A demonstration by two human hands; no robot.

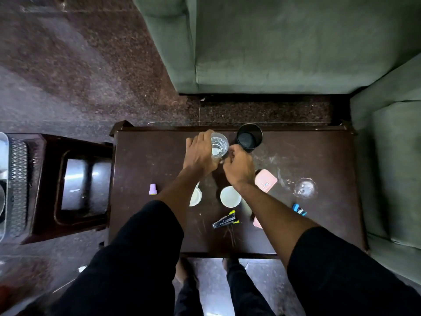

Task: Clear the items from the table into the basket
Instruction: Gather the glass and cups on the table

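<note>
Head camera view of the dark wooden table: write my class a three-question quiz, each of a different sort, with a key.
1. True or false: the left hand grips the clear drinking glass.
2. Which item stands just right of that glass? A) the black cylindrical cup B) the small lilac cap C) the blue stapler
3. Fill in: the black and yellow stapler lies on the dark wooden table, nearer the person than the round ____ lid.

Key: 1 true; 2 A; 3 white
</note>
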